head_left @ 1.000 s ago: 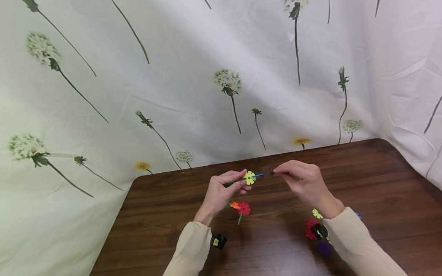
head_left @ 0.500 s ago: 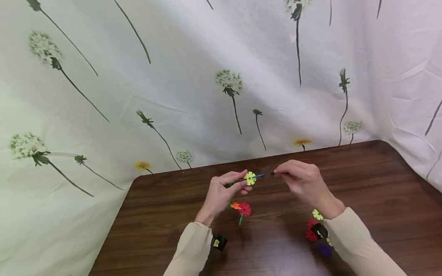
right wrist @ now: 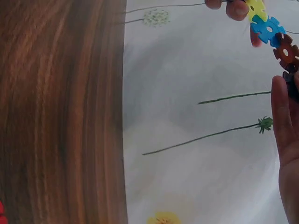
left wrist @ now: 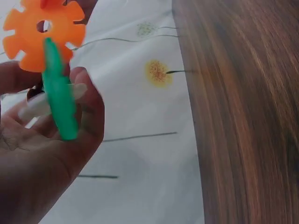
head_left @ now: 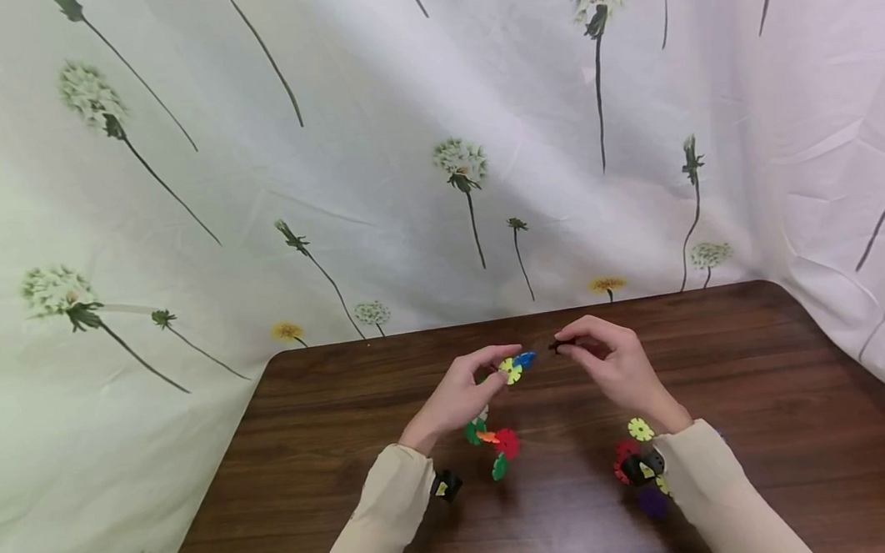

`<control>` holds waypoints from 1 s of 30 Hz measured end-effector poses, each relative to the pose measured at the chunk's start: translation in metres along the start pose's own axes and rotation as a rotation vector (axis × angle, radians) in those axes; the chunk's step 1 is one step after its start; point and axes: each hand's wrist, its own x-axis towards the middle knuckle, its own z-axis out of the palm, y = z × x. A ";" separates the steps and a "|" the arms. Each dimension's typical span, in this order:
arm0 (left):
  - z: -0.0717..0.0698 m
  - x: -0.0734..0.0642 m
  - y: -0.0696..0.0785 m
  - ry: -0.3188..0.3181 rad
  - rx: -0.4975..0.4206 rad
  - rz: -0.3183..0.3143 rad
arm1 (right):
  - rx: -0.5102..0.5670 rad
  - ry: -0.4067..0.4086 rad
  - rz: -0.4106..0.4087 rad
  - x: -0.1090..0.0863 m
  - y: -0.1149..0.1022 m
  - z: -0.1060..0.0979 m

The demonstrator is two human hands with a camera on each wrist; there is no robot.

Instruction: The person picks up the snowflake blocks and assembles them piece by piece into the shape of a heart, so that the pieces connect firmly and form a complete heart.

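Note:
A chain of slotted plastic snowflake discs runs between the two hands. In the head view, my left hand (head_left: 459, 392) pinches it beside a yellow disc (head_left: 511, 371), with a blue disc (head_left: 524, 360) joined on. The right wrist view shows a brown disc (right wrist: 292, 58) beyond the blue one, then a black disc (right wrist: 290, 86) pinched by my right hand (head_left: 618, 363). Below the left hand hang a green disc (head_left: 474, 432), an orange disc (left wrist: 25, 35), a red disc (head_left: 506, 443) and another green disc (head_left: 500, 466). A whitish disc (left wrist: 37, 108) lies within the left palm.
More loose discs lie on the brown wooden table (head_left: 331, 449) near the right wrist: a yellow one (head_left: 641, 430), a red one (head_left: 624, 449) and a purple one (head_left: 653, 502). A white flower-printed cloth (head_left: 378, 188) stands behind the table's far edge.
My left hand has turned and shifted slightly right and down, tilting the blue disc's face into view. The hanging discs swung right and lower. My right fingers have shifted slightly right.

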 end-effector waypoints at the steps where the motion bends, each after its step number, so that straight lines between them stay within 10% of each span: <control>1: 0.001 0.001 0.000 -0.002 -0.015 -0.005 | 0.012 0.001 0.014 0.000 -0.001 0.001; 17: 0.014 0.000 0.002 0.150 0.191 0.113 | 0.081 -0.005 0.035 -0.007 0.005 0.006; 30: 0.012 0.001 0.011 0.072 0.449 0.230 | 0.101 -0.009 -0.050 -0.006 0.001 0.012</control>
